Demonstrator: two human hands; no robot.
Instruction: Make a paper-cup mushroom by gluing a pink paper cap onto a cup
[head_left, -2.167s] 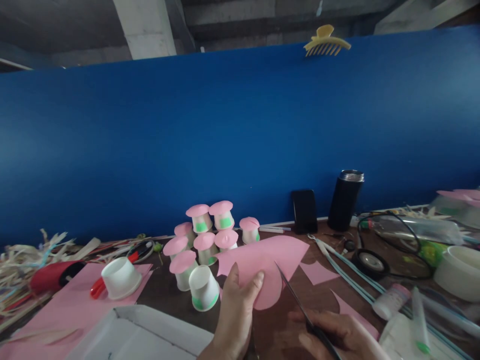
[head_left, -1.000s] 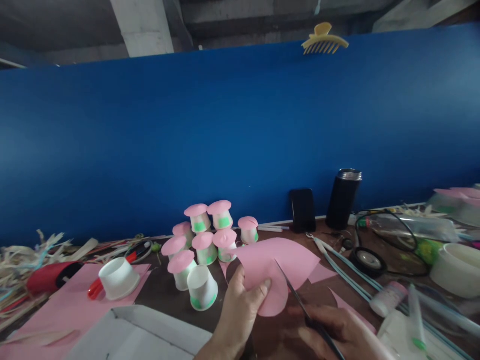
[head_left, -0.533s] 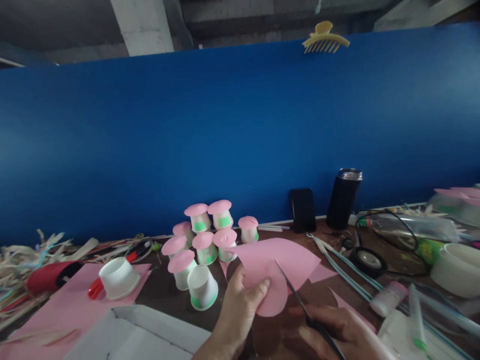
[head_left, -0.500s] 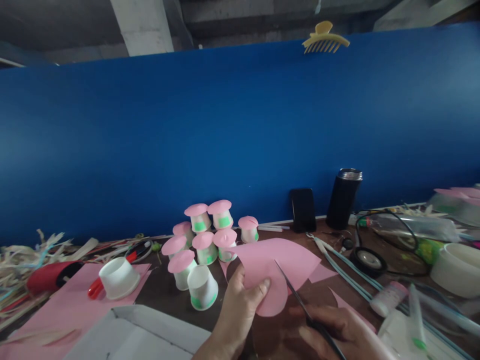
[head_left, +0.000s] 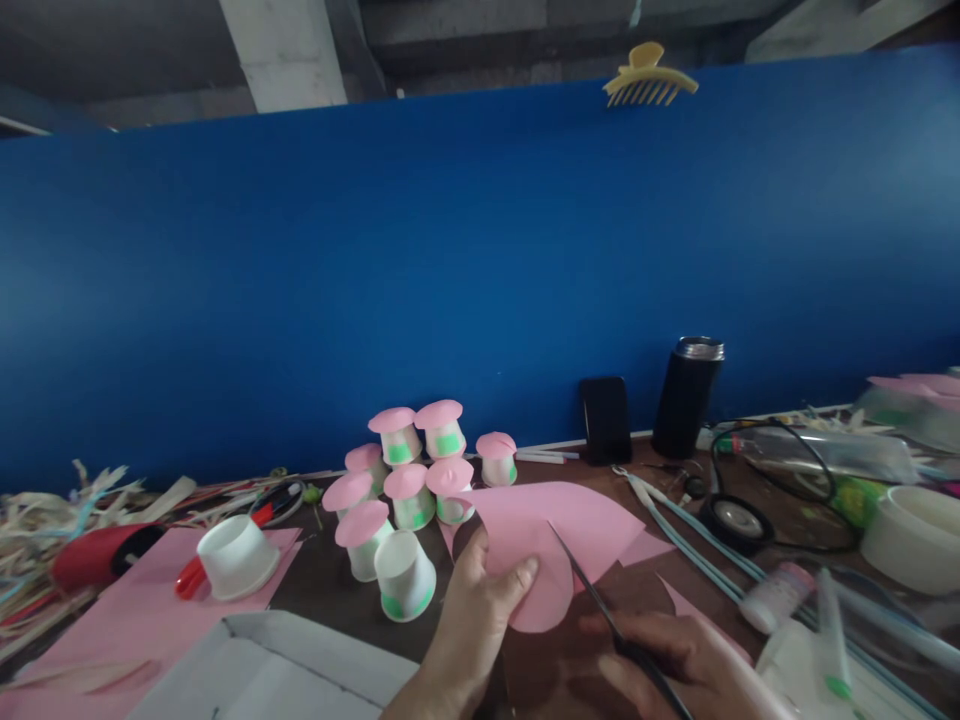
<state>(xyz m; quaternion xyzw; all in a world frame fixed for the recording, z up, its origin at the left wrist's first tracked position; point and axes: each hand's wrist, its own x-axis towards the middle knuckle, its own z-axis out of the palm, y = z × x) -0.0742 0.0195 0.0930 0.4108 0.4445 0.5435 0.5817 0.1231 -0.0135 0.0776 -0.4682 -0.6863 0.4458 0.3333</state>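
Pink sheet (head_left: 546, 555) shifted right across the scissors (head_left: 619, 638)

Its right tip now hides more of a loose pink scrap (head_left: 649, 547) than two seconds ago, while the scissors look barely moved; I'd judge the paper is being turned to the blades. It's held over the middle of the worktop (head_left: 322, 580), pinched in the left hand (head_left: 484, 610), thumb on top. The right hand (head_left: 679, 645) has its fingers wrapped round the scissors' handle. Toward the back edge, pink-capped cups (head_left: 409, 483) crowd the sheet's left tip; whether they touch, I can't tell. One bare cup (head_left: 405, 575) stands near the left hand, and a white box (head_left: 247, 660) fills the nearer left side.
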